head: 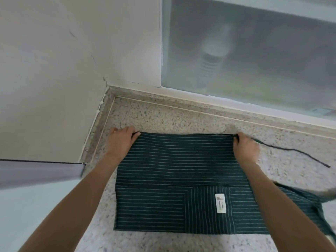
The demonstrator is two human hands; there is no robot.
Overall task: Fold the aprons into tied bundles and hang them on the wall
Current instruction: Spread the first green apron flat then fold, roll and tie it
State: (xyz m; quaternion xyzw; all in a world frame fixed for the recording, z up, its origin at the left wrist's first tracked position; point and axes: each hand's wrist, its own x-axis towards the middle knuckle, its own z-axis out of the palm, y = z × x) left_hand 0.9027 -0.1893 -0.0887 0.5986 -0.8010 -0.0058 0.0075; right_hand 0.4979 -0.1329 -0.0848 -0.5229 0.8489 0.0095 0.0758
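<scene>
A dark green apron (pixel 174 171) with thin pale stripes lies flat on the speckled floor (pixel 163 119). It has a white label (pixel 220 203) near its lower right. My left hand (pixel 121 140) pinches the apron's far left corner. My right hand (pixel 244 145) pinches the far right corner. A dark tie string (pixel 294 151) trails from the right corner across the floor to the right. More apron cloth bunches at the lower right (pixel 312 202).
A grey wall (pixel 54 70) meets the floor at the left. A frosted glass pane (pixel 254 51) stands behind the apron. A pale panel edge (pixel 41 171) juts in from the left.
</scene>
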